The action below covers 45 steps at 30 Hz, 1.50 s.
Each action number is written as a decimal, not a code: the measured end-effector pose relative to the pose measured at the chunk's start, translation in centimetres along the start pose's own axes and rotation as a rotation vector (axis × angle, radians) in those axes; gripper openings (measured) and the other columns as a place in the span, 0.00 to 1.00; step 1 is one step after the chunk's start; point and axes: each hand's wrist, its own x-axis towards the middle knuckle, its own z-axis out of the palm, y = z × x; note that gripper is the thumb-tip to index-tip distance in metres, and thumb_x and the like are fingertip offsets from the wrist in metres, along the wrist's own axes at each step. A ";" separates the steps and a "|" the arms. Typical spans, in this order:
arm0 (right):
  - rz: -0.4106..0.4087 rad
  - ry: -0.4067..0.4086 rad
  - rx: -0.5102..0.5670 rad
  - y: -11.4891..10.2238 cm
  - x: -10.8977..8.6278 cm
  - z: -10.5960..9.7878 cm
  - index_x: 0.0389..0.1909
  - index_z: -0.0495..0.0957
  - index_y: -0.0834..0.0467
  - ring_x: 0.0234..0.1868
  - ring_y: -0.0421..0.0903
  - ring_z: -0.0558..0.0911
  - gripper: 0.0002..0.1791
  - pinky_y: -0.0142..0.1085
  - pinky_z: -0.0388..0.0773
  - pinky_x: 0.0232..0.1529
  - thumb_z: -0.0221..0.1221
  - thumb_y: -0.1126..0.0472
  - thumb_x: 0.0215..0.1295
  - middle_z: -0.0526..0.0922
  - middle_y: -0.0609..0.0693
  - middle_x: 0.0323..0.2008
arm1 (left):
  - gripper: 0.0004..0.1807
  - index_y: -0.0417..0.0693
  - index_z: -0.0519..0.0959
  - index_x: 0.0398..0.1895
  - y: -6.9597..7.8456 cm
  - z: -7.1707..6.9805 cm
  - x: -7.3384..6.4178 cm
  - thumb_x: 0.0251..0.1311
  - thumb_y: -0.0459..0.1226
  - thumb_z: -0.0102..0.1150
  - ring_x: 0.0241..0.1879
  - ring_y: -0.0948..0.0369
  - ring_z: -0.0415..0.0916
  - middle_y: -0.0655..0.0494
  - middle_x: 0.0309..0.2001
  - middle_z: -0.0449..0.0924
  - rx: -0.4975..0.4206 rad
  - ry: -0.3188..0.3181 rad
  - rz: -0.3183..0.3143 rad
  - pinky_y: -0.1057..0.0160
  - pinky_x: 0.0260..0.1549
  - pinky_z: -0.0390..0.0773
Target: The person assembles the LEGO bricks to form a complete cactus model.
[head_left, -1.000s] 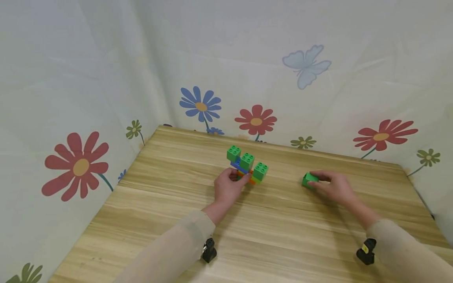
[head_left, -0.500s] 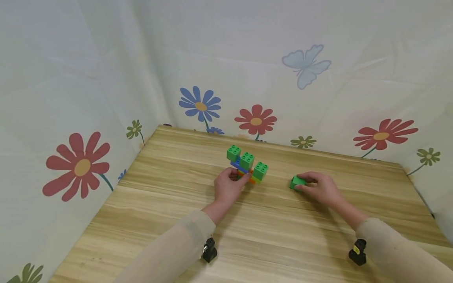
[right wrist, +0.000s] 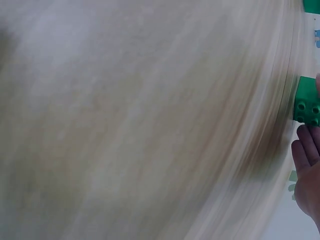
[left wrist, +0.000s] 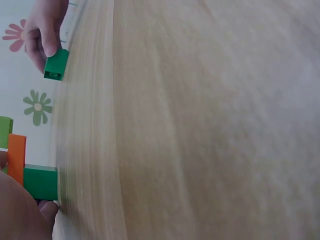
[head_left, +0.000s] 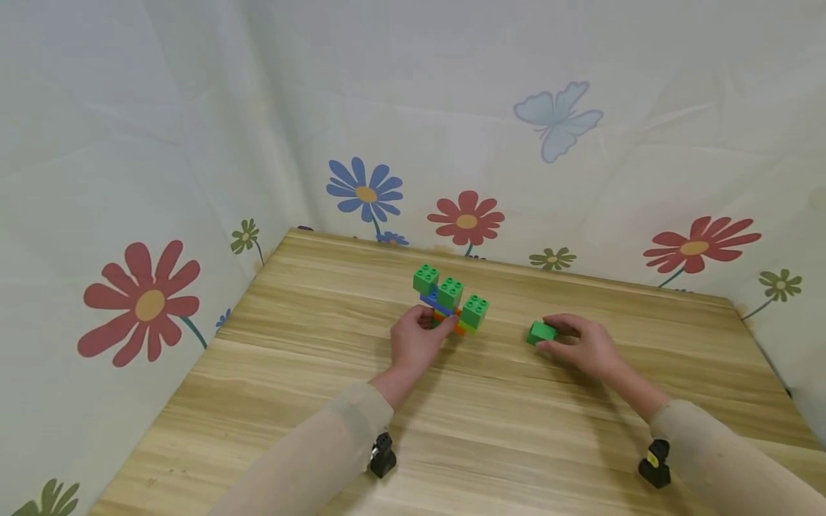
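Observation:
In the head view my left hand [head_left: 413, 344] grips a built assembly of toy building bricks low down, thumb on the near side. On its top are three green bricks [head_left: 450, 289] with studs up, over a blue brick [head_left: 434, 299] and orange and yellow-green pieces. The left wrist view shows an orange piece [left wrist: 16, 157] and a green brick [left wrist: 41, 182] at its base beside my fingers. To the right, my right hand [head_left: 587, 347] pinches a single green building brick [head_left: 540, 332] between thumb and fingers, its studs [right wrist: 309, 107] turned toward the hand and its hollow underside facing away.
Both hands work over a wood-grain table [head_left: 490, 423]. A pale cloth with printed flowers [head_left: 467, 222] hangs along the back and left edges. Dark small devices [head_left: 382, 456] are strapped at both sleeves.
My right hand has moved left with the green brick, nearer the assembly, mostly in the first half second. The brick has turned a little in its fingers. My left hand has stayed put.

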 end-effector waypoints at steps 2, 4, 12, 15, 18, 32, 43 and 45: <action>0.008 -0.003 0.004 0.2 -0.1 0.0 0.64 0.82 0.65 0.59 0.61 0.86 0.29 0.53 0.84 0.58 0.75 0.55 0.66 0.87 0.62 0.58 | 0.16 0.45 0.86 0.41 0.0 0.0 0.0 0.63 0.46 0.78 0.44 0.55 0.84 0.49 0.43 0.89 0.001 0.002 -0.006 0.54 0.47 0.86; 0.016 -0.007 0.016 0.4 -0.2 -0.1 0.65 0.81 0.65 0.59 0.61 0.86 0.30 0.54 0.83 0.59 0.75 0.56 0.67 0.86 0.62 0.59 | 0.16 0.45 0.86 0.41 0.0 0.0 0.0 0.62 0.47 0.78 0.44 0.56 0.84 0.50 0.43 0.89 0.003 0.002 -0.016 0.54 0.48 0.86; 0.011 -0.004 0.017 0.8 -0.3 -0.1 0.65 0.81 0.64 0.59 0.60 0.86 0.29 0.50 0.84 0.60 0.75 0.57 0.67 0.86 0.61 0.59 | 0.16 0.46 0.86 0.41 -0.3 0.2 0.3 0.63 0.47 0.78 0.44 0.56 0.84 0.50 0.43 0.88 0.004 0.003 -0.014 0.54 0.47 0.86; -0.007 -0.001 0.018 0.6 -0.3 -0.1 0.64 0.82 0.64 0.58 0.61 0.87 0.27 0.53 0.84 0.59 0.74 0.58 0.68 0.87 0.62 0.57 | 0.16 0.46 0.86 0.42 -0.3 0.2 0.3 0.63 0.48 0.77 0.44 0.56 0.83 0.50 0.43 0.88 0.003 0.000 -0.013 0.54 0.47 0.86; -0.007 0.010 0.020 0.5 -0.3 -0.1 0.62 0.83 0.64 0.57 0.61 0.87 0.25 0.54 0.84 0.57 0.74 0.59 0.68 0.88 0.62 0.55 | 0.17 0.44 0.86 0.42 -0.2 0.1 0.2 0.63 0.48 0.77 0.44 0.56 0.83 0.50 0.43 0.88 0.002 -0.006 -0.010 0.54 0.48 0.86; 0.033 0.063 0.021 -0.9 0.1 -1.0 0.63 0.83 0.62 0.58 0.62 0.87 0.25 0.45 0.86 0.55 0.73 0.56 0.70 0.88 0.61 0.56 | 0.18 0.43 0.86 0.43 0.0 0.1 0.1 0.62 0.48 0.77 0.44 0.56 0.83 0.51 0.43 0.88 0.002 -0.004 -0.008 0.54 0.48 0.86; -0.067 0.037 -0.026 -1.3 0.2 -2.9 0.61 0.84 0.64 0.53 0.61 0.87 0.22 0.56 0.85 0.55 0.72 0.62 0.69 0.88 0.61 0.53 | 0.18 0.43 0.86 0.42 -0.2 0.2 0.3 0.61 0.48 0.78 0.43 0.56 0.84 0.50 0.42 0.89 0.014 0.009 -0.009 0.54 0.48 0.86; -0.099 0.019 -0.049 -1.2 0.2 -3.4 0.59 0.84 0.64 0.51 0.58 0.88 0.20 0.56 0.86 0.53 0.73 0.62 0.68 0.88 0.59 0.52 | 0.18 0.42 0.86 0.42 -0.2 0.2 0.3 0.61 0.47 0.79 0.43 0.56 0.83 0.50 0.42 0.88 0.012 0.010 -0.008 0.54 0.47 0.86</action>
